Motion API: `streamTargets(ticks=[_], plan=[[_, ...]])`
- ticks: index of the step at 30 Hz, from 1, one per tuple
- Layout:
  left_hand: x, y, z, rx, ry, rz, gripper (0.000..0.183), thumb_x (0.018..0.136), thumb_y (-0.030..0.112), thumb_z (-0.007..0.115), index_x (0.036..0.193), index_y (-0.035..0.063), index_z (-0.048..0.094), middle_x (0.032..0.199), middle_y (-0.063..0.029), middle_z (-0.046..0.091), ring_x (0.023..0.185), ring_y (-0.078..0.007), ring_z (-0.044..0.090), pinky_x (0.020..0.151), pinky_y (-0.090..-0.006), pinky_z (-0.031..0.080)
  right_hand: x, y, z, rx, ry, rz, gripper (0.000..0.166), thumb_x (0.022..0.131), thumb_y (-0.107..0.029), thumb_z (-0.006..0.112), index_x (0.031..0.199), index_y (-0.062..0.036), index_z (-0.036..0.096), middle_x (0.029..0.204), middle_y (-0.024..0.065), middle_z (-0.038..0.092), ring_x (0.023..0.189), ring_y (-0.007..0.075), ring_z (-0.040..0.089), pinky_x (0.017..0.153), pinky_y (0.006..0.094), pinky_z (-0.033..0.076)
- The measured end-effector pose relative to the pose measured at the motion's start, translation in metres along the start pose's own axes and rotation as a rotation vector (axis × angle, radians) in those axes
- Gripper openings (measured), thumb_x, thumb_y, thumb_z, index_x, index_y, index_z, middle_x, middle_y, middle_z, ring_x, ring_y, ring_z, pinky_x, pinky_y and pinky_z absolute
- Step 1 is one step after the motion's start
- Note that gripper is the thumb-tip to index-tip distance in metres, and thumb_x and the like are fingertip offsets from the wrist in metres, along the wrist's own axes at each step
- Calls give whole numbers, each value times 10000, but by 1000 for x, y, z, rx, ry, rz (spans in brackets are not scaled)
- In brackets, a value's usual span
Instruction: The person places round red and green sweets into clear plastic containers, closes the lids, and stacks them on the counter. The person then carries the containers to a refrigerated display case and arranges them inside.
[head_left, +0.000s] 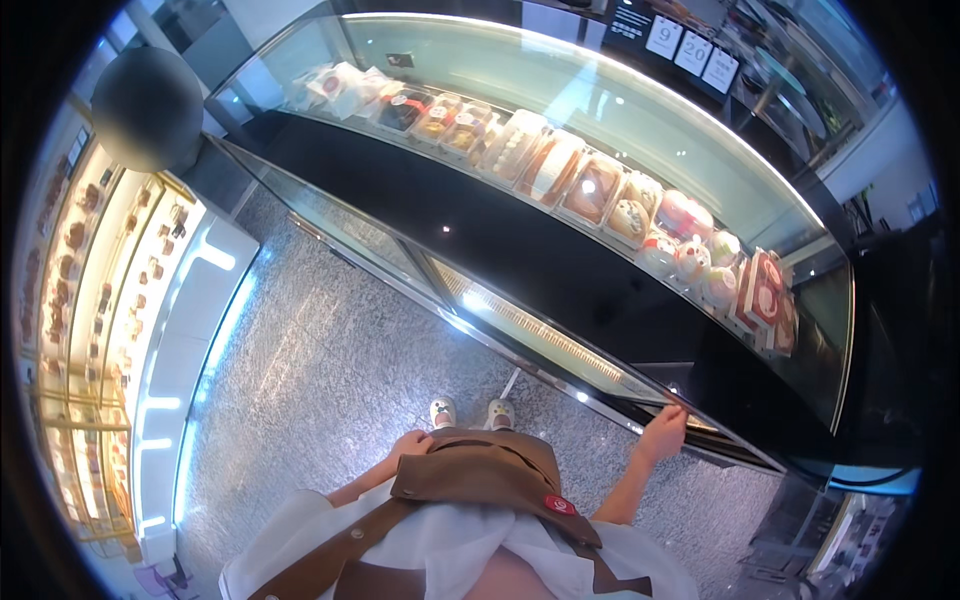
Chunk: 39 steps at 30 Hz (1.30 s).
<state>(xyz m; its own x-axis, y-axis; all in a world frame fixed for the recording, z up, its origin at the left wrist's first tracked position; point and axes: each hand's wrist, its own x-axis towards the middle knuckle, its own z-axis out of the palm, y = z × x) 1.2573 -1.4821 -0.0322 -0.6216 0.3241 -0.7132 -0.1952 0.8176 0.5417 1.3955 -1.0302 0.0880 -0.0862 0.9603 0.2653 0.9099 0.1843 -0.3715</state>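
Note:
My right hand (664, 433) is at the upper rear edge of a glass display case (525, 300), its fingers bent against the frame by the sliding glass door; whether they grip it I cannot tell. My left hand (412, 444) hangs beside the brown apron (480, 472), fingers loosely curled, with nothing visible in it. On the case's shelf stands a row of packed pastries: wrapped bags (337, 86), clear boxes of rolls (551, 166), round wrapped cakes (691, 259) and red-and-white boxes (765, 289).
Lit bread shelves (105, 300) curve along the left, above a white base cabinet (184, 300). Speckled grey floor (315, 360) lies between them and the case. A blurred dark round object (148, 109) is at upper left. Flip number cards (694, 52) stand beyond the case.

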Motion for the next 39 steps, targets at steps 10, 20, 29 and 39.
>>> streamTargets(ticks=[10,20,29,39], plan=[[9,-12,12,-66,-71,-11,407,881,360,488,1084,51,657,1091,-179,654,1044,-329,606,919,-387,456,50,65,-15,-66,-64,190,352,975,-312,357,896,-73,602,808,103,695,712,291,680,639,443,506],[5,-107,22,461,-8,329,347,916,339,424,1131,109,569,1390,-206,437,1292,-410,394,1068,-449,338,79,104,-23,-109,-59,360,352,924,-297,431,1048,-44,641,949,179,683,831,363,664,702,460,522],[19,-211,-4,78,260,-48,543,908,425,465,1345,104,491,1433,-252,376,1325,-410,363,1116,-449,285,-10,-9,11,166,287,-191,362,956,-317,428,1087,-29,605,1018,143,673,864,277,652,694,342,529],[27,-243,-303,-143,84,-357,429,890,394,487,949,19,685,993,-200,663,945,-384,633,824,-491,499,-328,-304,249,-175,-1494,-801,373,966,-360,465,1105,-41,601,987,105,664,814,177,630,677,283,506]])
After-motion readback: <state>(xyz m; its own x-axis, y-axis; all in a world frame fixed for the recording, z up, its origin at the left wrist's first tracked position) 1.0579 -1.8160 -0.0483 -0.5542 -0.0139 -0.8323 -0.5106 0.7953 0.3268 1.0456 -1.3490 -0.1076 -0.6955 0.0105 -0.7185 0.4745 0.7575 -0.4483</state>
